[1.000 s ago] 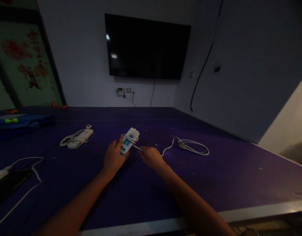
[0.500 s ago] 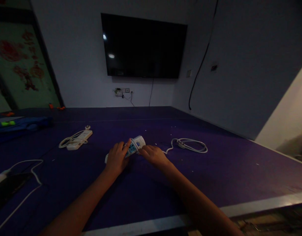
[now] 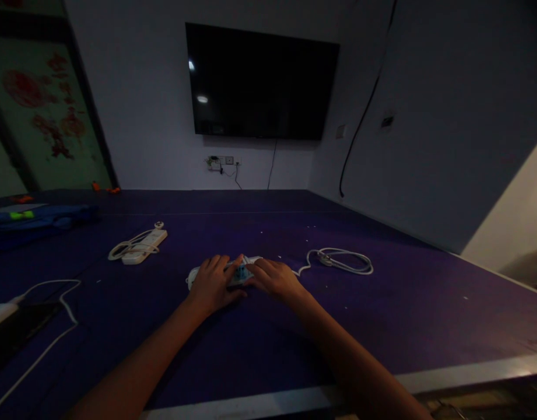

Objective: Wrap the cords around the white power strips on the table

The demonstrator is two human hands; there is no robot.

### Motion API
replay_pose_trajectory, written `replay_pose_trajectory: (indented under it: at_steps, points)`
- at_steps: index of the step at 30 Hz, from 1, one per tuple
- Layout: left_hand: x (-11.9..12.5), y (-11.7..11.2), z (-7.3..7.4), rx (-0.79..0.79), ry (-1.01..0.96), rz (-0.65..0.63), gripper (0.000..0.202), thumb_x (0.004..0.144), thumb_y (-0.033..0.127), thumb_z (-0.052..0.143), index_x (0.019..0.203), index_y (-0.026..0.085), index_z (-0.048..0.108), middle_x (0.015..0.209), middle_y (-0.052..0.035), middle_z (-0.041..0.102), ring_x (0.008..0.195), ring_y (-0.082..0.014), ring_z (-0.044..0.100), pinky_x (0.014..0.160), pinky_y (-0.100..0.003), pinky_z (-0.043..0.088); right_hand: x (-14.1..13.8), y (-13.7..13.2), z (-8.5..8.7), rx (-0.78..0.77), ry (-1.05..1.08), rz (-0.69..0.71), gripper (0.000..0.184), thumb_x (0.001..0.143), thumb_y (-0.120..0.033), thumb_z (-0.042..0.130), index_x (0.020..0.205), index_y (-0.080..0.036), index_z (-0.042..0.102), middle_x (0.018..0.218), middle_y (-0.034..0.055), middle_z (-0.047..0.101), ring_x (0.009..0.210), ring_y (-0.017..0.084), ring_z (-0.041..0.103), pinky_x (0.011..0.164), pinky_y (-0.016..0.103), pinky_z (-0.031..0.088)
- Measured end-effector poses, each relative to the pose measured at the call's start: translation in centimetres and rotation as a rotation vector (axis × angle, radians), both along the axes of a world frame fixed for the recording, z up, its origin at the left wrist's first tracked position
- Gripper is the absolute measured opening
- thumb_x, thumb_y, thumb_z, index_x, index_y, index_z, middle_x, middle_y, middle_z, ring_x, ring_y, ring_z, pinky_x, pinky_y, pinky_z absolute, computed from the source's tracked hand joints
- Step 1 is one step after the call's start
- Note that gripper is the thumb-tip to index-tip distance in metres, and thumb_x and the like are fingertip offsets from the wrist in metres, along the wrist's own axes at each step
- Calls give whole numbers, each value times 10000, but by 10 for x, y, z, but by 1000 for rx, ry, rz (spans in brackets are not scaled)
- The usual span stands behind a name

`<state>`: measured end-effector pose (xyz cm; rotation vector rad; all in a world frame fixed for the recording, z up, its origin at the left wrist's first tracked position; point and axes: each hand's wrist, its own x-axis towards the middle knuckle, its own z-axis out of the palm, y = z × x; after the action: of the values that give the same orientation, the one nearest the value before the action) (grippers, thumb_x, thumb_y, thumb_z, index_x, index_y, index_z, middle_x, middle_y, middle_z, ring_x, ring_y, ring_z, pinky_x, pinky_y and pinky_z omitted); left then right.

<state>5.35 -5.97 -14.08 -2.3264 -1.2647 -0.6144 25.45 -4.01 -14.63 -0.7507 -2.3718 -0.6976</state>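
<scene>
My left hand (image 3: 213, 284) lies over the power strip (image 3: 239, 272), fingers draped across its top and thumb on the near side, closed down on the body. My right hand (image 3: 274, 279) has its fingertips on the strip's 3 o'clock end. Whether they pinch the cord there or only rest on it, I cannot tell in this dim light.

The strip lies flat on the purple table (image 3: 259, 344), dead centre ahead of me, and only its two ends and a little of its face show between my hands. I judge it a light, rigid plastic bar. It should not flex or crush, though the smooth shell could slide on the tabletop if pushed sideways. The long sides look like the sound place to grip it, clear of the sockets. Its cord (image 3: 343, 261) is the awkward part: soft, springy and liable to drag or uncoil.

The strip looks white, with blue-tinted socket faces. The cord runs out towards 3 o'clock and ends in a loose loop on the table. At 10 o'clock, well apart, a second strip (image 3: 141, 244) lies with its lead bundled beside it. A dark television (image 3: 262, 81) hangs on the wall at 12 o'clock.
</scene>
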Motion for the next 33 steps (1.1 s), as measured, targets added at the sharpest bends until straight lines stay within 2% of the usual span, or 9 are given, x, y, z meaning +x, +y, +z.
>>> replay_pose_trajectory:
  at_steps: [6, 10, 18, 23, 29, 33]
  points:
    - [-2, 1, -3, 38, -27, -67, 615, 757, 543, 566, 1253, 189, 480, 967, -109, 597, 909, -261, 521, 765, -381, 415, 3, -1, 2, 7, 20, 14, 359, 893, -426, 446, 1120, -174, 561, 897, 86, 614, 736, 160, 594, 601, 247, 460]
    - [-3, 3, -6, 46, -67, -112, 585, 779, 548, 528, 1230, 177, 505, 955, -117, 606, 894, -257, 533, 747, -384, 431, 6, -1, 5, -70, 61, 2, 423, 856, -483, 486, 1136, -175, 561, 930, 94, 624, 769, 163, 606, 610, 240, 462]
    - [-4, 1, 3, -29, -8, -105, 681, 728, 646, 510, 1185, 143, 565, 892, -123, 606, 857, -262, 554, 717, -378, 457, 11, 0, 12, -282, 279, 21, 638, 652, -601, 653, 1124, -180, 578, 949, 85, 638, 791, 170, 617, 668, 266, 479]
    - [-8, 2, 7, -75, 6, -133, 663, 688, 630, 568, 1159, 164, 578, 901, -104, 608, 844, -250, 570, 726, -367, 470, 17, 1, 14, -288, 232, -19, 626, 675, -611, 625, 1114, -166, 594, 960, 106, 653, 804, 187, 629, 676, 272, 471]
    - [-10, 0, 6, -155, 24, -234, 659, 659, 639, 595, 1125, 173, 590, 890, -88, 629, 827, -226, 588, 730, -337, 473, 19, 4, 15, -351, 278, -3, 696, 606, -651, 645, 1082, -145, 621, 914, 105, 672, 763, 184, 627, 671, 272, 456]
    - [-7, -3, 4, -137, 49, -312, 664, 645, 654, 596, 1110, 180, 594, 855, -77, 626, 813, -217, 585, 698, -319, 464, 18, 7, 14, -479, 306, 24, 665, 537, -641, 699, 977, -142, 674, 786, 67, 670, 680, 163, 605, 617, 247, 422]
